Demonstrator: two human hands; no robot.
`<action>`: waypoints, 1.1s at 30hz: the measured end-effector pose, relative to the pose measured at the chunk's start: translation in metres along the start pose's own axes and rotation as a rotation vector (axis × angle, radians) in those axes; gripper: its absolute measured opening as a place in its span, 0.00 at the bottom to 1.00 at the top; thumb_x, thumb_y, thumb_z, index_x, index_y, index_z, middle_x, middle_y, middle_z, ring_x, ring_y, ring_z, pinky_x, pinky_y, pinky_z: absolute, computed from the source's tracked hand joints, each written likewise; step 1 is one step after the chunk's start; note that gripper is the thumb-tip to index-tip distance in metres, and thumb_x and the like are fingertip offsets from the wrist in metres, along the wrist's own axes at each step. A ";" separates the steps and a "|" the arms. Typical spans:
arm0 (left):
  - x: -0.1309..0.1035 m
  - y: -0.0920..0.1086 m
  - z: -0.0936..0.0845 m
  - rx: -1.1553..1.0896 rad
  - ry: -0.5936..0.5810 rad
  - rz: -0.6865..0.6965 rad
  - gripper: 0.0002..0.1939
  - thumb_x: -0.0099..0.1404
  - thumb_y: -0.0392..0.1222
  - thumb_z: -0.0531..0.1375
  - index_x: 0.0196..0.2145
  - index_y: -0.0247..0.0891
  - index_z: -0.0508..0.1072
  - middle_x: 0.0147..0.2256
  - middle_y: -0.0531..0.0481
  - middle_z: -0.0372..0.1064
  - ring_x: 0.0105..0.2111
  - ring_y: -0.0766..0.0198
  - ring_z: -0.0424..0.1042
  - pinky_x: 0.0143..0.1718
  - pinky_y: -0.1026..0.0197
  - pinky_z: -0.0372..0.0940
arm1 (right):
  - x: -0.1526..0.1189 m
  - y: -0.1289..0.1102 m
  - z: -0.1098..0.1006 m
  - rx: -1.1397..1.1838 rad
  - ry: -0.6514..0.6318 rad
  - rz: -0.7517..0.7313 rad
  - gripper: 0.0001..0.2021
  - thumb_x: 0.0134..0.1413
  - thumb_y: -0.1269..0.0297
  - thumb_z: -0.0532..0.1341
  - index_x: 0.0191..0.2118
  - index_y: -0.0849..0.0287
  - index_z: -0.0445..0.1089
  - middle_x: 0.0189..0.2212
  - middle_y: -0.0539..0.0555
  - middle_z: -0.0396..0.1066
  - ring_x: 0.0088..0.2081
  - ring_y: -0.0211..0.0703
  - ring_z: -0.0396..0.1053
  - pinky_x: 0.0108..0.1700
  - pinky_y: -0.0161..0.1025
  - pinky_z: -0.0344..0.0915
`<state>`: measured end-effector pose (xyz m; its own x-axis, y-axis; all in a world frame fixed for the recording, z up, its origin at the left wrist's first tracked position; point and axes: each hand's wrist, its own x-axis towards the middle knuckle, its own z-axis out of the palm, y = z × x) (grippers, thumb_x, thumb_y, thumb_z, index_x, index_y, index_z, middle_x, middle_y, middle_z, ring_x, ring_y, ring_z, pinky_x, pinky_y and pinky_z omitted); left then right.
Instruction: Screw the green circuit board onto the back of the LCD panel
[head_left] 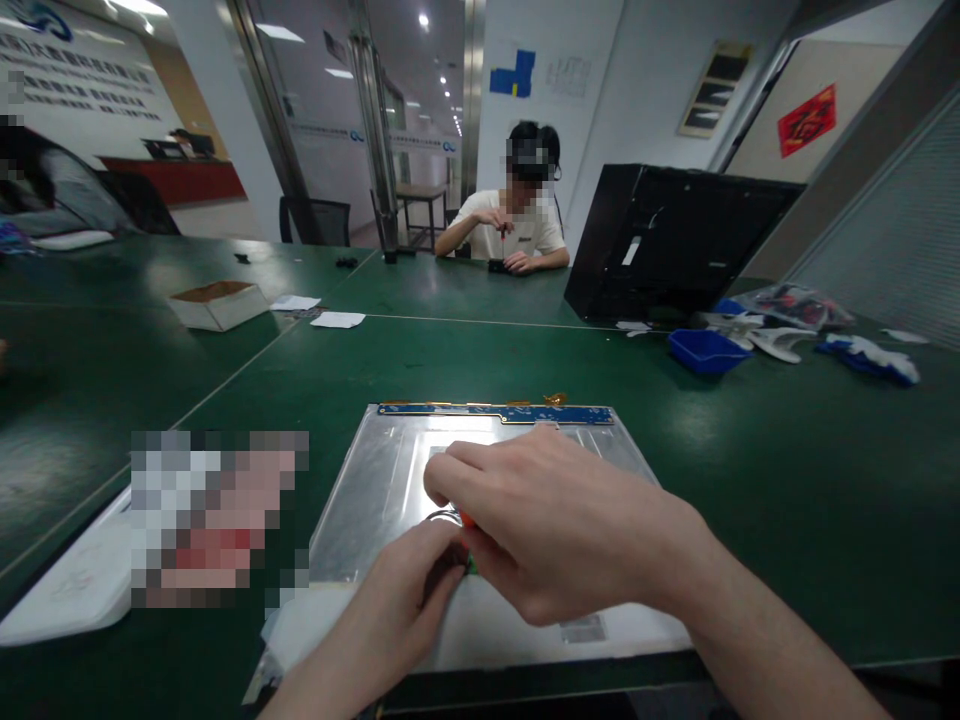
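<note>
A flat silvery panel [352,510] lies on the green table in front of me, with a narrow blue circuit board [450,411] along its far edge. My right hand [532,520] is above the panel, its fingers closed round a small orange-red object [467,520], mostly hidden. Just left of it, my left hand [416,575] rests at the panel's near part, thumb and fingers pinched together near a small green piece [472,566]. What the left fingers hold is hidden. White sheeting [495,630] covers the near side of the panel.
A white tray or panel [67,580] lies at the left, partly pixelated. Farther back are an open box [220,305], papers [337,320], a blue tray [707,350] and a large black screen housing [675,240]. A person [517,215] sits across the green table [787,480].
</note>
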<state>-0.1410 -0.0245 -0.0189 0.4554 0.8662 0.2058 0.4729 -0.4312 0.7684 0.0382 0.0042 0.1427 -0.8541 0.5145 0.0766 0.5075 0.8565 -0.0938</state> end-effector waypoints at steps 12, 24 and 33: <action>-0.001 -0.005 0.003 0.019 0.029 0.032 0.07 0.65 0.32 0.51 0.33 0.39 0.67 0.33 0.50 0.72 0.32 0.60 0.71 0.33 0.61 0.62 | 0.001 0.003 0.005 -0.019 0.039 0.028 0.06 0.58 0.62 0.58 0.32 0.57 0.63 0.28 0.48 0.70 0.26 0.36 0.60 0.24 0.38 0.43; -0.001 -0.002 0.001 0.043 0.037 0.036 0.08 0.63 0.30 0.51 0.32 0.39 0.68 0.29 0.51 0.71 0.30 0.60 0.70 0.33 0.62 0.63 | 0.001 -0.001 0.006 -0.057 0.042 0.030 0.04 0.59 0.64 0.57 0.34 0.57 0.61 0.28 0.49 0.71 0.24 0.37 0.61 0.23 0.39 0.42; 0.000 0.001 0.002 0.030 0.023 -0.006 0.07 0.63 0.32 0.51 0.33 0.38 0.68 0.28 0.51 0.71 0.28 0.61 0.69 0.31 0.62 0.63 | 0.000 -0.001 0.001 -0.003 0.017 -0.001 0.05 0.52 0.67 0.57 0.36 0.59 0.60 0.30 0.49 0.68 0.23 0.35 0.58 0.21 0.38 0.43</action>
<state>-0.1395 -0.0252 -0.0194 0.4351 0.8742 0.2157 0.4978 -0.4331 0.7514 0.0375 0.0033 0.1418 -0.8523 0.5146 0.0937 0.5074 0.8569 -0.0906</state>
